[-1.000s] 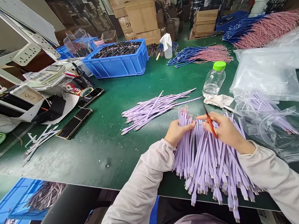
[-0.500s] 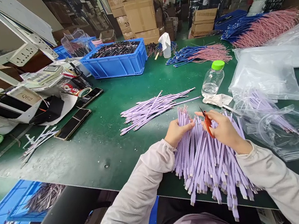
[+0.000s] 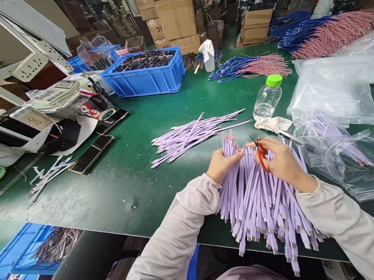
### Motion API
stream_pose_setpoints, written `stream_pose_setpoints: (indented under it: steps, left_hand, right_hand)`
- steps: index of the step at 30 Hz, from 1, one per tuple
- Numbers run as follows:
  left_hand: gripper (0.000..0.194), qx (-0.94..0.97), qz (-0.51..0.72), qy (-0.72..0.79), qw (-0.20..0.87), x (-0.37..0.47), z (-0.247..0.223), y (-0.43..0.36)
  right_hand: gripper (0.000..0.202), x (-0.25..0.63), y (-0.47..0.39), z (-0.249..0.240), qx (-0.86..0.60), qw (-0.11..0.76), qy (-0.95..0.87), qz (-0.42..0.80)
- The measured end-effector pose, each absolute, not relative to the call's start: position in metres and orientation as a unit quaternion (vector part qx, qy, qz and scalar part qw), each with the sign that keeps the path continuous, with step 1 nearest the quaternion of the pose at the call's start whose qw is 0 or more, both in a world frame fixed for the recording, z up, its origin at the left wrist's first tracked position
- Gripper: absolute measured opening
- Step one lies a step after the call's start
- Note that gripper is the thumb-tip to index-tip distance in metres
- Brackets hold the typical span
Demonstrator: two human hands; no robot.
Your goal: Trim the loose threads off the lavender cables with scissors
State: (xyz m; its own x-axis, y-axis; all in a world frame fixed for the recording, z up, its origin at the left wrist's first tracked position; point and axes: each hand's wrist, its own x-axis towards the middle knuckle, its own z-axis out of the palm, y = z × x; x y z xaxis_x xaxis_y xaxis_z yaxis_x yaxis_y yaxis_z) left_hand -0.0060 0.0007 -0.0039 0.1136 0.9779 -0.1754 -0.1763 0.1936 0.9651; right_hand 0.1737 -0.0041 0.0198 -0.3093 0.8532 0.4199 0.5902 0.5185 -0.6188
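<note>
Here on our bench (image 3: 111,199), the big cable bundle (image 3: 252,196) lies at the near edge, some ends past it, with a smaller cable pile (image 3: 198,134) behind and to its left, and two phones (image 3: 92,154) farther left. Behind the bundle's right side we've got a cloth (image 3: 273,124) and, just beyond it, a bottle (image 3: 267,99), with plastic bags (image 3: 337,92) off to the right. Across the back, left to right, we see a filled crate (image 3: 144,81), a wire bunch (image 3: 257,66) and a larger wire heap (image 3: 333,34).

My glossy green tabletop (image 3: 131,144), clear green-capped plastic bottle (image 3: 267,98) on it, loose lilac flat cables (image 3: 193,137) left of the bottle.
</note>
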Motion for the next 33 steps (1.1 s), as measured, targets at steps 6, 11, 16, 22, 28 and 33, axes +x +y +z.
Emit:
stream_pose_setpoints:
  steps: [6,11,16,22,28,33]
  left_hand:
    - [0.037,0.402,0.47,0.463,0.634,-0.007,-0.001,0.0]
    - [0.04,0.408,0.472,0.45,0.639,-0.007,0.001,-0.001]
    - [0.042,0.412,0.465,0.452,0.64,-0.008,0.002,-0.001]
    - [0.047,0.369,0.428,0.417,0.712,-0.01,0.005,0.0]
    - [0.045,0.379,0.437,0.411,0.705,-0.012,0.006,0.001]
    - [0.035,0.39,0.441,0.445,0.675,-0.01,0.008,0.001]
  right_hand:
    - [0.028,0.175,-0.006,0.021,-0.47,0.367,-0.784,0.172]
    - [0.028,0.175,-0.005,0.018,-0.452,0.37,-0.789,0.191]
    - [0.028,0.176,-0.005,0.016,-0.448,0.384,-0.782,0.201]
    - [0.022,0.176,-0.004,0.017,-0.453,0.384,-0.784,0.18]
    - [0.016,0.18,0.002,0.008,-0.488,0.362,-0.789,0.089]
    - [0.023,0.188,0.004,0.002,-0.502,0.262,-0.82,-0.081]
